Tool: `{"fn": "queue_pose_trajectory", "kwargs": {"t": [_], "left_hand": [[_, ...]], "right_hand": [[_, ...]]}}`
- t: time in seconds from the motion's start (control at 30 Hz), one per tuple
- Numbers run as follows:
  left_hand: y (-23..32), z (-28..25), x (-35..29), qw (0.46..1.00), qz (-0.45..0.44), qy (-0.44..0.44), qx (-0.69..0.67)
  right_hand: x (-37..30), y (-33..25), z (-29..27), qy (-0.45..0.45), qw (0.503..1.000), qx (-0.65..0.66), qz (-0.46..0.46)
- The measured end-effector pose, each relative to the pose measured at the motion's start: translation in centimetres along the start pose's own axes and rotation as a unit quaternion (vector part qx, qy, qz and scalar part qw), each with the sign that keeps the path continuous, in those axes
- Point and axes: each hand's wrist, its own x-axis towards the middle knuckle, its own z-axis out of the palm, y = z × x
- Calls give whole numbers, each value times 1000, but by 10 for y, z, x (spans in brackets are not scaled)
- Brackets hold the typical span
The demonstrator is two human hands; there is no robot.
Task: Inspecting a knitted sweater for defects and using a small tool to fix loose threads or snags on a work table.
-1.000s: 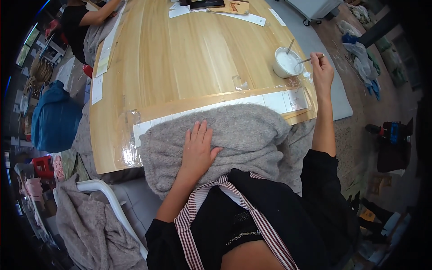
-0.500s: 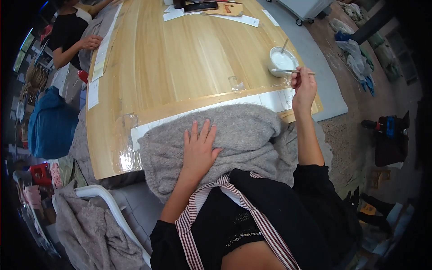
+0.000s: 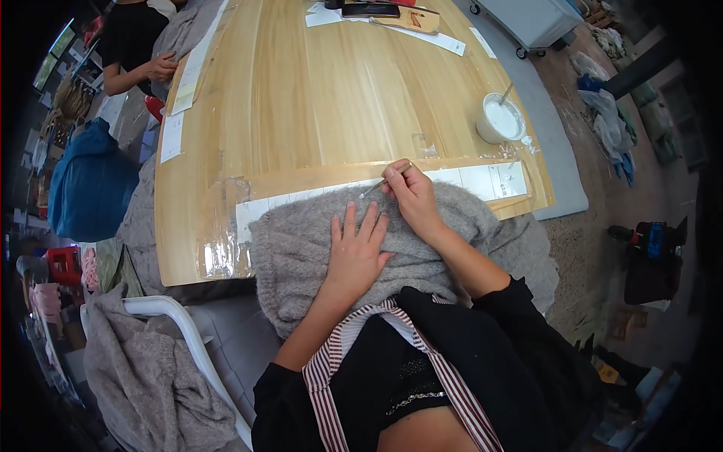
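A fuzzy grey knitted garment (image 3: 290, 245) lies over the near edge of the wooden table, its far edge on a white marked strip (image 3: 503, 181). My left hand (image 3: 355, 260) rests flat on the knit with its fingers spread. My right hand (image 3: 414, 200) pinches a slim brush (image 3: 375, 188), its white-coated tip just beyond my left fingertips, at the garment's far edge. Whether the tip touches the wool I cannot tell. A plastic tub (image 3: 489, 135) of white paste stands at the table's right side, with a stick (image 3: 506, 93) leaning in it.
The wooden table (image 3: 301, 113) spreads ahead, with a phone (image 3: 370, 10) and papers at its far end. At the far left, a co-worker's hand (image 3: 161, 68) rests by grey knit. A white chair (image 3: 188, 331) with another grey knit (image 3: 151, 377) stands at my left.
My right hand has brought the brush from the tub leftward and nearer, to the garment's far edge. My left hand stays flat on the knit. The view has shifted slightly.
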Motion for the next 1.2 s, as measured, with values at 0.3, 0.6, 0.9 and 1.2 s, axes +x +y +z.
{"fn": "queue_pose_trajectory", "kwargs": {"t": [0.3, 0.6, 0.9, 1.2], "left_hand": [[-1, 0, -1, 1000, -6, 4, -13], [-4, 1, -1, 1000, 2, -16, -19], [-5, 2, -3, 999, 0, 32, -33], [-10, 3, -4, 997, 35, 56, -51]], "right_hand": [[9, -19, 8, -12, 996, 92, 7], [19, -11, 53, -122, 991, -53, 28], [25, -23, 69, -110, 990, 80, 39], [37, -14, 107, -225, 970, -82, 52]]}}
